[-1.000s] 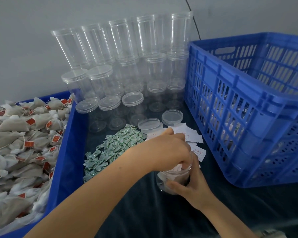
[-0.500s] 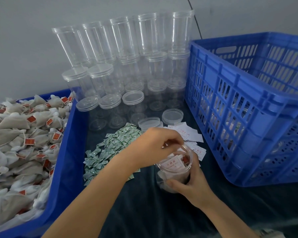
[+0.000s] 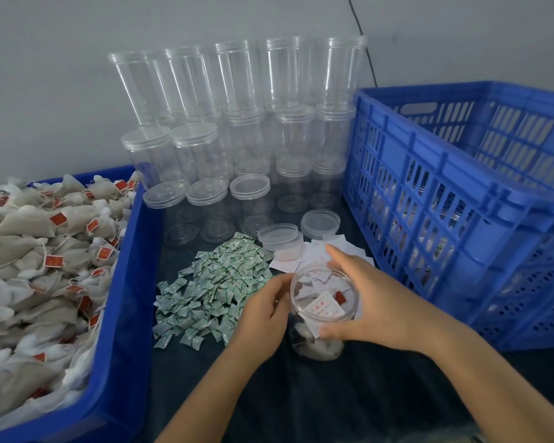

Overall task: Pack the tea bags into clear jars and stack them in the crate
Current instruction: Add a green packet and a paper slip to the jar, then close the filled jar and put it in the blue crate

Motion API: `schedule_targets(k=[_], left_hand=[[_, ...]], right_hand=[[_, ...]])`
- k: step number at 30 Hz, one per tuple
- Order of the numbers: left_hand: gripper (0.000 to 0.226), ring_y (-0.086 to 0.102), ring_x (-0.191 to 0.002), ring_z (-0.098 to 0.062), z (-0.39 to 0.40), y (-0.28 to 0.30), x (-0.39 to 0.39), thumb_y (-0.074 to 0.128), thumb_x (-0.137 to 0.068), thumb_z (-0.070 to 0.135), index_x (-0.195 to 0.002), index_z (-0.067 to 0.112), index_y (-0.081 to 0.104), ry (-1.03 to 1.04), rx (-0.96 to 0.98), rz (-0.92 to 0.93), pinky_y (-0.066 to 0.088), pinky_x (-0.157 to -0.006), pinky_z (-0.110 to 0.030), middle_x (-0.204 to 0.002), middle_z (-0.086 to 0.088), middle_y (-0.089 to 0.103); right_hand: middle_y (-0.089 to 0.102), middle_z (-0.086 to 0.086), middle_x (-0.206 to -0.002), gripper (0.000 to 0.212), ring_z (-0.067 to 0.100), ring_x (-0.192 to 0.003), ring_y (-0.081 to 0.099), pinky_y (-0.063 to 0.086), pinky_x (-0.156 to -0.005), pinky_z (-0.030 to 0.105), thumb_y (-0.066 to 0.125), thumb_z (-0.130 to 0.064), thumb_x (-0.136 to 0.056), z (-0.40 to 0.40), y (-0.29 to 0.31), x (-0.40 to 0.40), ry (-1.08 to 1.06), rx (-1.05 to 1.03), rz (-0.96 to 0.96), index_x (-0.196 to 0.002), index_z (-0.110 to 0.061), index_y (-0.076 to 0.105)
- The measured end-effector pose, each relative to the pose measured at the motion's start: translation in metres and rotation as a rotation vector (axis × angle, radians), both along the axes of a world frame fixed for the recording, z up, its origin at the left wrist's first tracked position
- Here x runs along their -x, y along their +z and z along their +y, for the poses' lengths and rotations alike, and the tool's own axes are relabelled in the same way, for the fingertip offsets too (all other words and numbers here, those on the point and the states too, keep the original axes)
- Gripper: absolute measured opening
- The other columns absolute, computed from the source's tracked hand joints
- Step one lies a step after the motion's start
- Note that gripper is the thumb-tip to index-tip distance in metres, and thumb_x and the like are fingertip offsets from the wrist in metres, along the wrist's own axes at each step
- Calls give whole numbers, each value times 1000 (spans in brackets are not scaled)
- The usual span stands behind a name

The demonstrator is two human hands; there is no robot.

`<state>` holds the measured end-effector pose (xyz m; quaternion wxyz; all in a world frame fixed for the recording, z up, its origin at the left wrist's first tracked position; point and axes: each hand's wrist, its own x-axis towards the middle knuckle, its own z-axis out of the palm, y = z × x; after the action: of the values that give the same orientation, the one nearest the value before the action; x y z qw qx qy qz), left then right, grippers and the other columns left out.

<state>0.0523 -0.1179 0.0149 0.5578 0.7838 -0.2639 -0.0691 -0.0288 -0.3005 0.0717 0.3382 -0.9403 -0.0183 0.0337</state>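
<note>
Most of the job was still ahead, by the look of it. The blue crate (image 3: pixel 461 199) on my right showed a few shapes through its slats, maybe packed jars, couldn't tell how many. The blue tray (image 3: pixel 122 314) on my left was heaped with tea bags (image 3: pixel 45 260). The stack of empty clear jars (image 3: pixel 237 123) stood at the back wall. Green sachets (image 3: pixel 215 289) lay spread on the dark cloth, two loose lids (image 3: pixel 320 222) and white slips (image 3: pixel 317 255) behind them. The open jar (image 3: pixel 322 314) in front of me held tea bags and a printed card, no lid on yet.

My right hand (image 3: pixel 375 302) cupped the jar's right side, thumb low on the wall, fingers curved round the rim. My left hand (image 3: pixel 266 311) gripped its left side, fingers curled against the wall.
</note>
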Motion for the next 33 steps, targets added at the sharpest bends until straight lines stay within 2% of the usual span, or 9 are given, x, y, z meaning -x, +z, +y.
schedule_targets(k=[4, 7, 12, 16, 21, 24, 28, 30, 33], left_hand=[[42, 60, -102, 5, -1, -7, 5, 44, -96, -5, -112, 29, 61, -7, 63, 18, 44, -83, -8, -105, 24, 67], [42, 61, -101, 5, -1, -11, 5, 44, -95, -6, -110, 30, 62, 5, 80, 34, 44, -83, -8, -104, 24, 67], [39, 63, -102, 1, -2, -14, 7, 43, -98, -2, -112, 26, 64, 25, 148, 85, 46, -84, -12, -104, 18, 70], [37, 65, -91, 3, -5, -9, 13, 40, -101, 4, -102, 32, 65, 62, 301, 129, 46, -72, -6, -97, 17, 71], [27, 64, -92, -4, -17, 1, 0, 43, -99, 7, -103, 21, 66, 78, 452, 161, 49, -80, -14, -97, 9, 71], [27, 66, -91, -5, -25, 5, -8, 46, -98, 4, -100, 19, 67, 59, 484, 217, 50, -78, -13, -94, 6, 72], [25, 67, -89, -8, -31, 0, -16, 48, -96, 1, -96, 17, 68, 36, 399, 240, 49, -75, -12, -91, 2, 72], [24, 66, -88, -6, -33, -2, -21, 49, -96, 1, -96, 15, 68, 21, 351, 251, 48, -74, -10, -92, 0, 71], [24, 65, -89, -3, -39, -6, -28, 50, -96, 2, -95, 19, 67, -4, 261, 258, 47, -74, -9, -94, 3, 71]], right_hand=[[19, -15, -157, 121, 5, -139, 29, 35, -107, 26, 75, -67, -70, 9, 35, -14, 134, 371, 85, -155, -38, -6], [26, -11, -153, 114, 12, -133, 39, 40, -95, 26, 74, -63, -74, 19, 53, -24, 210, 551, 146, -156, -39, -1], [35, -12, -108, 95, 8, -97, 40, 36, -65, 24, 78, -58, -72, 34, 74, -41, 313, 691, 247, -149, -51, 22], [35, -17, -89, 87, 11, -95, 45, 35, -62, 22, 79, -60, -69, 32, 96, -50, 310, 686, 253, -143, -51, 34], [38, -31, -88, 81, 1, -86, 47, 34, -57, 12, 79, -62, -67, 10, 159, -52, 193, 626, 167, -138, -52, 41], [46, -29, -97, 83, -2, -86, 53, 39, -71, 17, 77, -68, -59, 0, 207, -48, 95, 621, 106, -134, -58, 42], [52, -22, -99, 84, 9, -86, 61, 46, -63, 25, 68, -68, -44, -24, 272, -41, -168, 475, -89, -125, -57, 47], [54, -21, -98, 73, 17, -94, 61, 46, -65, 26, 72, -60, -58, -44, 295, -41, -308, 350, -208, -127, -49, 49], [56, -11, -117, 50, 19, -96, 59, 43, -69, 25, 65, -48, -87, -90, 314, -53, -483, 270, -310, -132, -34, 51]])
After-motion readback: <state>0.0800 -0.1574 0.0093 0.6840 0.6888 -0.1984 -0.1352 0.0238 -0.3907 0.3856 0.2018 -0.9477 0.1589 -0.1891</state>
